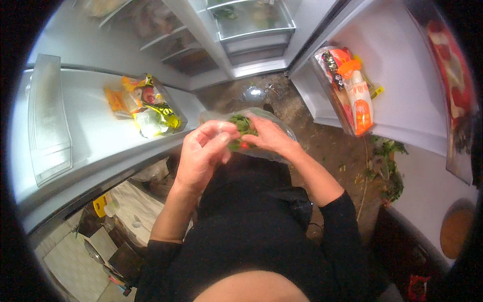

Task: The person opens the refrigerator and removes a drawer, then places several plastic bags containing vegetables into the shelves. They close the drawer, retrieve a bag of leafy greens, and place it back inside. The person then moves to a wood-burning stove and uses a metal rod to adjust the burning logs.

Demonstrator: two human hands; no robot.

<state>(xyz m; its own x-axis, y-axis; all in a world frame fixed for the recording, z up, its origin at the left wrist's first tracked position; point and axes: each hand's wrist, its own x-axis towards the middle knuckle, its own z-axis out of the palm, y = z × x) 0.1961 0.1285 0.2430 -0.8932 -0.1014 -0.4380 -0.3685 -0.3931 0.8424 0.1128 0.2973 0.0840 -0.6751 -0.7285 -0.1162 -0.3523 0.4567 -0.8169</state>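
Observation:
A clear plastic bag [281,122] lies between my hands in front of my body, with leafy greens [242,124] showing inside and a small red thing near them. My left hand [209,147] is at the bag's left side, palm turned up and fingers curled; whether thin plastic is pinched between thumb and fingers cannot be made out. My right hand [269,136] reaches over the bag from the right, its fingers bent over the greens and partly hiding them. The fingertips of both hands are close together.
Open refrigerator doors stand on both sides, their bins holding packaged food [151,104] at left and packets [360,98] at right. Refrigerator drawers [256,30] are ahead. Loose greens [388,170] lie at right, beyond the brown floor [328,151] with scattered bits.

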